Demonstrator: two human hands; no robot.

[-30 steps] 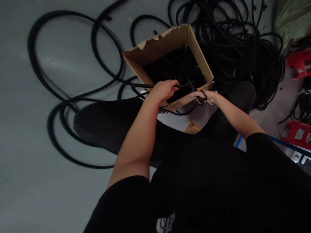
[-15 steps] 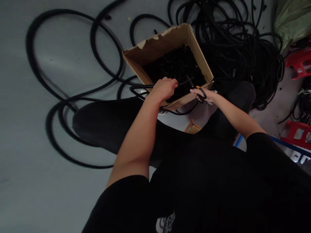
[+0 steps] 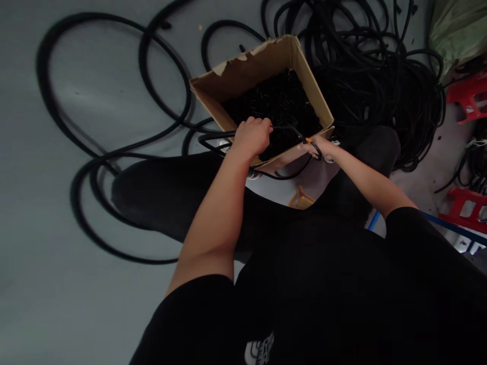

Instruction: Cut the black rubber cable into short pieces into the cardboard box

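Our left hand (image 3: 251, 138) is closed around the black cable (image 3: 216, 134), above the near corner of the cardboard box (image 3: 258, 66) at frame centre. Our right hand (image 3: 322, 148) holds the scissors (image 3: 314, 148) closed-fingered by the loops, blades beside the cable. Short slack between hand and blades steadies it.

Black rubber cable (image 3: 380, 86) loops in dark coils across a pale grey floor (image 3: 83, 126), while matte black cable pieces (image 3: 274, 101) fill a tan cardboard box (image 3: 258, 63) with a torn, paler edge. Black-handled scissors (image 3: 315, 149) show a small orange accent. A black T-shirt (image 3: 304, 284) carries a white logo. Red plastic stools (image 3: 470, 96), a pale green sack (image 3: 456, 35) and a blue strip (image 3: 452, 225) add colour nearby.
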